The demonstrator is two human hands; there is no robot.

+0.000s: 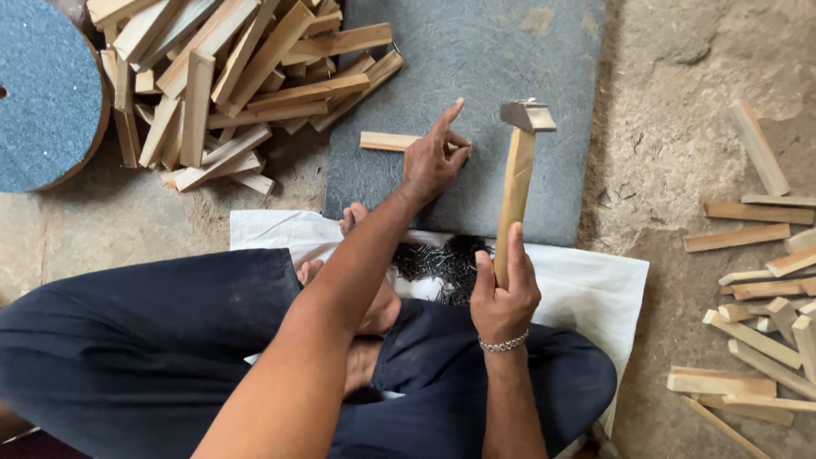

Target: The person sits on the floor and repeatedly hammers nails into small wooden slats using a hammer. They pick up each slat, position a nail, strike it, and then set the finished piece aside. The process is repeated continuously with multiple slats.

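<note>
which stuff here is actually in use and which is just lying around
In use:
- hammer, gripped by the right hand
- wood strip under the left hand
- grey mat
- pile of nails

Lying about:
- heap of wood strips
- scattered strips
- round blue disc

One hammer [515, 183], one grey mat [501, 59], one nail heap [442, 263], two piles of wooden sticks [246, 76].
</note>
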